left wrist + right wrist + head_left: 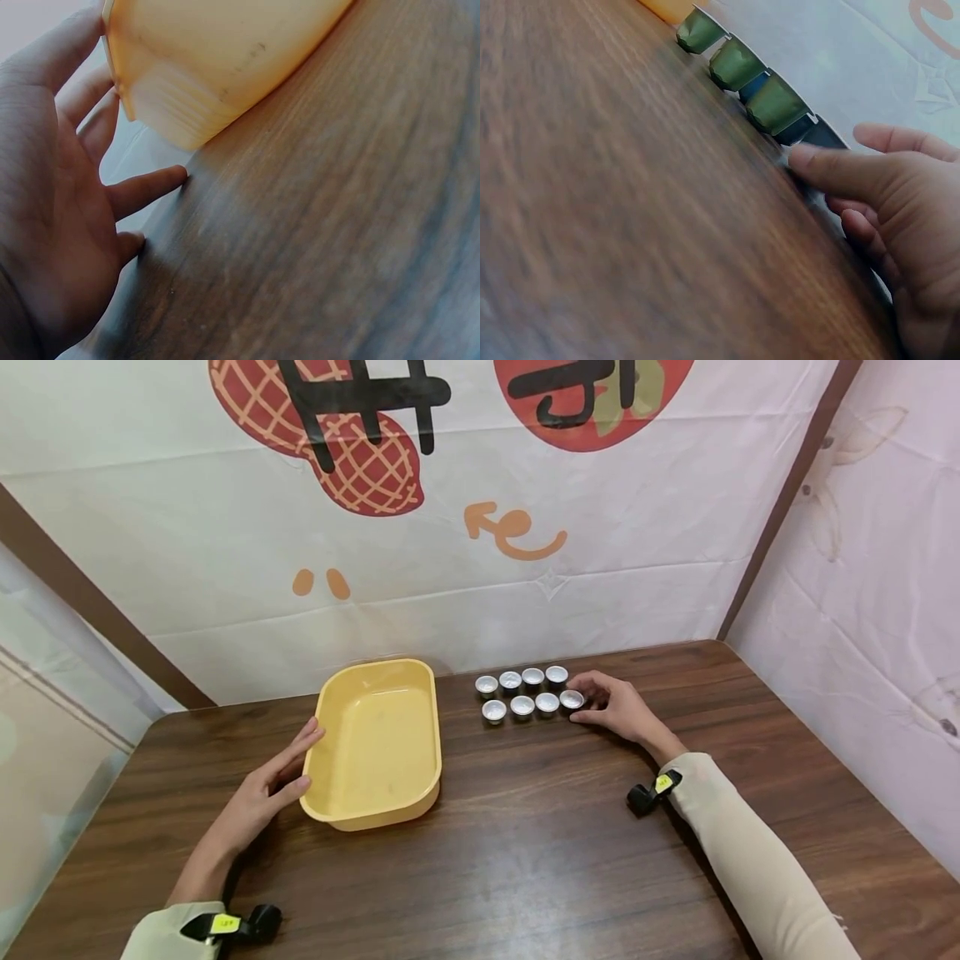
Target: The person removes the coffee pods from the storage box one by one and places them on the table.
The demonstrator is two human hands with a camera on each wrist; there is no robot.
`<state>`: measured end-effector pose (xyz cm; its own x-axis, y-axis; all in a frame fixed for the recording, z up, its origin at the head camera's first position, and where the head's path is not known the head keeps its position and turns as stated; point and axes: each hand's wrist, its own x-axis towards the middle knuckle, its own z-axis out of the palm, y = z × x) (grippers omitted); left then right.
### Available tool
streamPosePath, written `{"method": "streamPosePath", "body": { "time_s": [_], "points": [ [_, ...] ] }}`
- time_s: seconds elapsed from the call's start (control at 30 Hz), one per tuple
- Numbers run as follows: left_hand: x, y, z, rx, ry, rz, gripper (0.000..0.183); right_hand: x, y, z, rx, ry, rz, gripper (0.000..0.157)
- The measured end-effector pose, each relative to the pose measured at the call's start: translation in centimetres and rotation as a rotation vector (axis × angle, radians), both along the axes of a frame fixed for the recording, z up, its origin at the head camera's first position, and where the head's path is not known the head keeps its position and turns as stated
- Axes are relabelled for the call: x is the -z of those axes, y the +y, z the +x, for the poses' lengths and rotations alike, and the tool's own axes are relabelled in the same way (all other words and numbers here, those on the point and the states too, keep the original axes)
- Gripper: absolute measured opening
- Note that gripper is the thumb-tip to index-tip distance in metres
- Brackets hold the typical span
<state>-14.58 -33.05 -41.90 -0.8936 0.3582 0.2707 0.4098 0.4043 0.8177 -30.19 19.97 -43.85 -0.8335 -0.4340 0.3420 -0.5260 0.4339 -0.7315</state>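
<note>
In the head view, my left hand (262, 797) rests against the left rim of a yellow plastic basin (375, 814), fingers spread and fairly straight. Thumb and fingertips touch that rim in the left wrist view, where lower fingers reach toward the table. Two rows of small foil-topped coffee capsules (522, 707) stand to the right of the basin. At the right end of the front row, my right hand (618, 706) has thumb and curled fingers around the last capsule (572, 699). From the right wrist, green capsules (778, 105) show in front of dark blue ones; the thumb partly hides the end.
The brown wooden table (525, 860) carries the basin and capsules. Behind it hangs a white printed cloth (637, 585), close to the basin's far end and the back row. Another cloth (862, 652) borders the right side. A black wrist camera (645, 797) sits at the right sleeve.
</note>
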Motion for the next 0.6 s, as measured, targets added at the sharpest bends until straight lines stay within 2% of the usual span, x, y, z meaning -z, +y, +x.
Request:
{"method": "streamPosePath", "body": {
  "time_s": [0.07, 0.2, 0.33, 0.4, 0.47, 0.57, 0.6],
  "points": [
    [0.0, 0.0, 0.0, 0.003, 0.002, 0.009, 0.06, -0.5, -0.1, 0.4, -0.01, -0.014, -0.037, 0.05],
    [-0.1, -0.1, 0.0, 0.017, 0.019, 0.025, 0.06, -2.6, -0.4, 1.6, -0.011, -0.027, -0.107, 0.053],
    [-0.4, -0.3, 0.3, 0.002, 0.052, 0.038, 0.06, -5.0, -0.2, 2.7, 0.035, -0.01, -0.098, 0.046],
    [-0.8, -0.4, 0.6, -0.055, 0.088, -0.007, 0.06, -5.5, 0.2, 2.6, 0.051, -0.014, -0.079, 0.046],
    [-1.5, -0.5, 1.1, -0.147, 0.121, -0.079, 0.06, -5.9, 0.7, 2.5, 0.056, 0.002, -0.05, 0.048],
    [-3.1, -0.7, 1.8, -0.292, 0.184, -0.216, 0.056, -6.6, 1.5, 2.5, 0.048, 0.087, 0.048, 0.054],
    [-3.7, -0.6, 2.0, -0.322, 0.205, -0.252, 0.055, -7.0, 1.7, 2.8, 0.047, 0.126, 0.089, 0.056]
  ]
}}
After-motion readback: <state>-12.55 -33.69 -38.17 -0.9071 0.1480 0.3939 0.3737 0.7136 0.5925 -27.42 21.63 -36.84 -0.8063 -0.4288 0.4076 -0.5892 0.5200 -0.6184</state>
